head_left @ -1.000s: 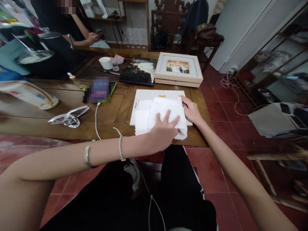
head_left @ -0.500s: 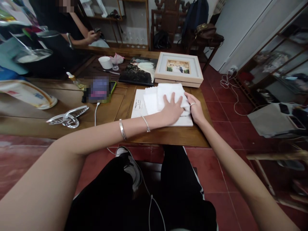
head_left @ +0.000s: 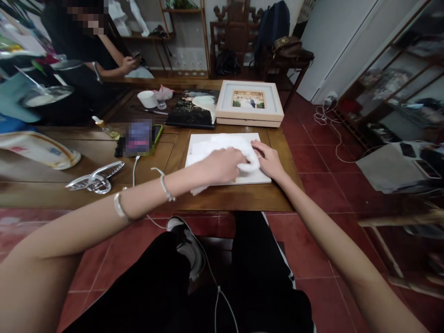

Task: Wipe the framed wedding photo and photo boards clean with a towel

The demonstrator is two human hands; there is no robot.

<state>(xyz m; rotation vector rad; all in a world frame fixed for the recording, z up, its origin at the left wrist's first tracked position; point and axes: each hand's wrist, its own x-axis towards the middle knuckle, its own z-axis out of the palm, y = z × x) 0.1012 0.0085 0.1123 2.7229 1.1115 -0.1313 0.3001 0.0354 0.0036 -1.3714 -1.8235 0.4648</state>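
Note:
A flat white board [head_left: 258, 176] lies near the table's front right corner. Over it is a white cloth [head_left: 250, 163], bunched up, one corner hanging past the board's front edge. My left hand [head_left: 225, 164] presses on the cloth with its fingers curled into it. At the board's right edge, my right hand [head_left: 272, 160] holds on, fingertips bent over the top surface beside the cloth; its thumb is hard to make out.
Behind the board are a framed picture [head_left: 249, 102] and a dark photo album [head_left: 192, 108]. Further left are a phone [head_left: 138, 137] on a cable, a silver hair claw [head_left: 95, 176], a dropper bottle [head_left: 106, 128] and a white cup [head_left: 147, 99]. Another person [head_left: 118, 64] sits across, holding a phone.
My left hand has gone from spread flat on the cloth to curled into it, shifting left and bunching the cloth. My right hand's fingers have come over the board's edge.

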